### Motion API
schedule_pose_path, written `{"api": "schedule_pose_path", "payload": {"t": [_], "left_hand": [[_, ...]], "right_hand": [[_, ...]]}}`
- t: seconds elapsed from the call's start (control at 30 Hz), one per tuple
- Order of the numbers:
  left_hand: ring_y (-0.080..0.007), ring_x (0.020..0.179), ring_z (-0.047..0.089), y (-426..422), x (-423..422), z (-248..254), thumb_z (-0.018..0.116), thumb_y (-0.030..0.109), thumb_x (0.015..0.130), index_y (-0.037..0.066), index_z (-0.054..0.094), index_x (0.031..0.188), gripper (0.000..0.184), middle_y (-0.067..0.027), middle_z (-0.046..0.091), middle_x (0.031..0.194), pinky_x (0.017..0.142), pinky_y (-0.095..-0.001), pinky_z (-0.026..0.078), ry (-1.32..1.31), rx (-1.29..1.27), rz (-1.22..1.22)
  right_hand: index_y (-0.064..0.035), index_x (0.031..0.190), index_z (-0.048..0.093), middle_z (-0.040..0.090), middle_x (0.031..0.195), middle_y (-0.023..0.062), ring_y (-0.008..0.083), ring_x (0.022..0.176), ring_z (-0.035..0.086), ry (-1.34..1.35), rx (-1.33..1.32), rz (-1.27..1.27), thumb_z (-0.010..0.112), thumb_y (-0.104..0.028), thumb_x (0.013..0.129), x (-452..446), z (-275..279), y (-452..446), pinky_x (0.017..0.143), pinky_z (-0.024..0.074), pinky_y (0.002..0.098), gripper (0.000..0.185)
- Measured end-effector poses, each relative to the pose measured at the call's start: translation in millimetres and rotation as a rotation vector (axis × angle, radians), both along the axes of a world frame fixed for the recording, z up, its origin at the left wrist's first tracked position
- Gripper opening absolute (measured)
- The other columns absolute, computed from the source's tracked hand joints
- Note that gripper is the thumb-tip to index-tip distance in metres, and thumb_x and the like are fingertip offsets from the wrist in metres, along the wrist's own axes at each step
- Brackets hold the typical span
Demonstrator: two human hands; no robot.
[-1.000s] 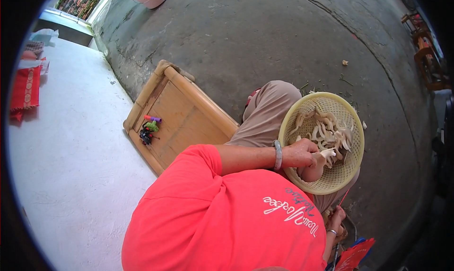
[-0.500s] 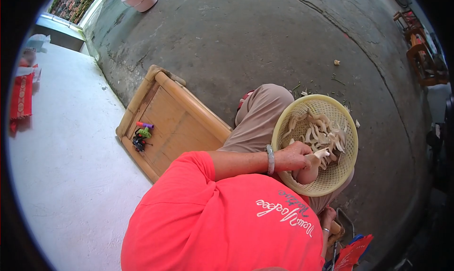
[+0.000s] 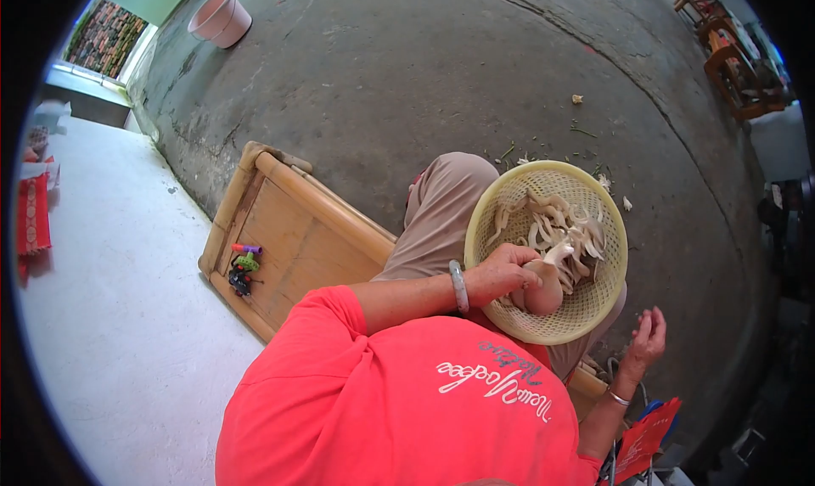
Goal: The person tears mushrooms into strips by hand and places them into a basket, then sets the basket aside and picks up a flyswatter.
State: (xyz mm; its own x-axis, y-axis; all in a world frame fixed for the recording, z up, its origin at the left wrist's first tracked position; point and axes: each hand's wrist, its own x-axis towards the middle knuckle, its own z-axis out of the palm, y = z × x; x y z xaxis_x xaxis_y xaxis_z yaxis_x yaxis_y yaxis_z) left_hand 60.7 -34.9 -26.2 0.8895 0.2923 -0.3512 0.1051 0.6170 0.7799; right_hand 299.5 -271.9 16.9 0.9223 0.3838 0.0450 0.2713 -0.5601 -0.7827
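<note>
A yellow plastic colander basket (image 3: pixel 598 312) rests on my lap, tilted toward me. Inside it lie several torn strips of pale oyster mushroom (image 3: pixel 556 219). My left hand (image 3: pixel 503 274), with a bangle at the wrist, reaches over the basket's near side. Its fingers are closed on a larger oyster mushroom (image 3: pixel 543 295), whose pale stem points up and away. Beyond the basket's right rim, my right hand (image 3: pixel 648 340) is raised above the floor. Its fingers are bent and slightly apart, with nothing visible in them.
At my left stands a bamboo bench (image 3: pixel 293 240) with a small colourful toy (image 3: pixel 244 269) on it. Scraps (image 3: pixel 577 100) are scattered on the concrete floor beyond the basket. A pink bucket (image 3: pixel 222 19) is far left, wooden chairs (image 3: pixel 734 74) far right, and a red bag (image 3: pixel 649 443) lower right.
My right hand has risen from low beside my leg, out to the right of the basket. My left hand stays on the mushroom. The whole view has shifted slightly.
</note>
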Motion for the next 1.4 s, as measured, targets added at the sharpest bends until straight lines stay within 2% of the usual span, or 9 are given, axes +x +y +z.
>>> {"api": "schedule_pose_path", "payload": {"t": [0.1, 0.17, 0.23, 0.47, 0.7, 0.8, 0.9, 1.2, 1.4], "left_hand": [[-0.0086, 0.081, 0.057, 0, -1, 1, 0.062, 0.003, 0.075, -0.001, 0.063, 0.102, 0.026, -0.0018, 0.063, 0.088, 0.072, -0.0230, 0.047, -0.059, -0.064, -0.004], [-0.0076, 0.080, 0.057, 0, -2, 4, 0.061, 0.002, 0.076, -0.001, 0.063, 0.101, 0.026, -0.0009, 0.063, 0.088, 0.071, -0.0222, 0.047, -0.043, -0.032, -0.029], [-0.0073, 0.080, 0.057, 0, -4, 5, 0.061, 0.002, 0.076, -0.001, 0.063, 0.101, 0.026, -0.0007, 0.063, 0.088, 0.069, -0.0219, 0.048, -0.060, -0.046, -0.052], [-0.0067, 0.072, 0.058, 0, -5, 10, 0.062, 0.004, 0.076, 0.000, 0.063, 0.098, 0.023, -0.0011, 0.063, 0.084, 0.060, -0.0221, 0.050, -0.034, 0.012, -0.036], [-0.0094, 0.068, 0.062, -4, -3, 18, 0.065, 0.006, 0.077, -0.001, 0.061, 0.099, 0.024, -0.0041, 0.064, 0.081, 0.058, -0.0216, 0.051, -0.002, -0.054, 0.008], [-0.0098, 0.067, 0.061, -1, -4, 22, 0.062, 0.007, 0.078, -0.002, 0.061, 0.097, 0.021, -0.0048, 0.064, 0.080, 0.056, -0.0222, 0.050, 0.067, 0.087, -0.004], [-0.0092, 0.067, 0.060, 1, -2, 20, 0.063, 0.007, 0.077, -0.002, 0.061, 0.095, 0.021, -0.0044, 0.063, 0.079, 0.056, -0.0229, 0.050, 0.067, -0.026, -0.058], [-0.0092, 0.066, 0.060, -4, 0, 9, 0.061, 0.004, 0.074, -0.003, 0.062, 0.092, 0.019, -0.0050, 0.064, 0.078, 0.056, -0.0232, 0.049, 0.030, 0.054, -0.037], [-0.0138, 0.058, 0.061, 7, -6, 23, 0.058, 0.003, 0.072, -0.003, 0.062, 0.091, 0.020, -0.0074, 0.064, 0.074, 0.053, -0.0251, 0.050, 0.066, -0.057, -0.104]], "right_hand": [[-0.0001, 0.111, 0.060, 0.064, 0.094, 0.0056, 0.0122, 0.083, 0.060, -0.094, 0.053, 0.473, 0.061, -0.007, 0.086, -51, 39, 62, 0.067, 0.0482, 0.0236, 0.026], [0.0008, 0.110, 0.060, 0.063, 0.092, 0.0078, 0.0121, 0.084, 0.059, 0.046, -0.098, 0.691, 0.063, -0.005, 0.083, -82, 54, 97, 0.069, 0.0488, 0.0244, 0.027], [0.0018, 0.104, 0.060, 0.062, 0.086, 0.0082, 0.0108, 0.078, 0.059, 0.313, 0.021, 0.752, 0.064, -0.004, 0.081, -91, 28, 109, 0.066, 0.0480, 0.0241, 0.024], [0.0029, 0.094, 0.060, 0.061, 0.076, 0.0071, 0.0135, 0.065, 0.058, 0.453, 0.001, 0.789, 0.064, -0.007, 0.080, -94, 16, 119, 0.060, 0.0470, 0.0260, 0.018], [0.0029, 0.078, 0.055, 0.053, 0.066, 0.0156, 0.0208, 0.057, 0.052, 0.319, -0.057, 0.812, 0.062, -0.010, 0.077, -101, 20, 123, 0.054, 0.0409, 0.0345, 0.015], [0.0026, 0.076, 0.054, 0.052, 0.064, 0.0167, 0.0242, 0.055, 0.051, 0.204, -0.060, 0.821, 0.059, -0.009, 0.076, -103, 17, 124, 0.052, 0.0399, 0.0359, 0.013], [0.0024, 0.074, 0.053, 0.051, 0.063, 0.0176, 0.0283, 0.053, 0.051, 0.208, -0.066, 0.812, 0.058, -0.008, 0.074, -106, 20, 127, 0.051, 0.0396, 0.0377, 0.012], [-0.0004, 0.072, 0.051, 0.052, 0.063, 0.0196, 0.0385, 0.060, 0.055, 0.028, -0.129, 0.862, 0.056, -0.007, 0.072, -110, 17, 129, 0.056, 0.0429, 0.0444, 0.008], [-0.0018, 0.078, 0.052, 0.055, 0.073, 0.0189, 0.0385, 0.067, 0.056, -0.143, -0.135, 0.929, 0.055, -0.006, 0.073, -104, 13, 129, 0.059, 0.0443, 0.0464, 0.007]]}}
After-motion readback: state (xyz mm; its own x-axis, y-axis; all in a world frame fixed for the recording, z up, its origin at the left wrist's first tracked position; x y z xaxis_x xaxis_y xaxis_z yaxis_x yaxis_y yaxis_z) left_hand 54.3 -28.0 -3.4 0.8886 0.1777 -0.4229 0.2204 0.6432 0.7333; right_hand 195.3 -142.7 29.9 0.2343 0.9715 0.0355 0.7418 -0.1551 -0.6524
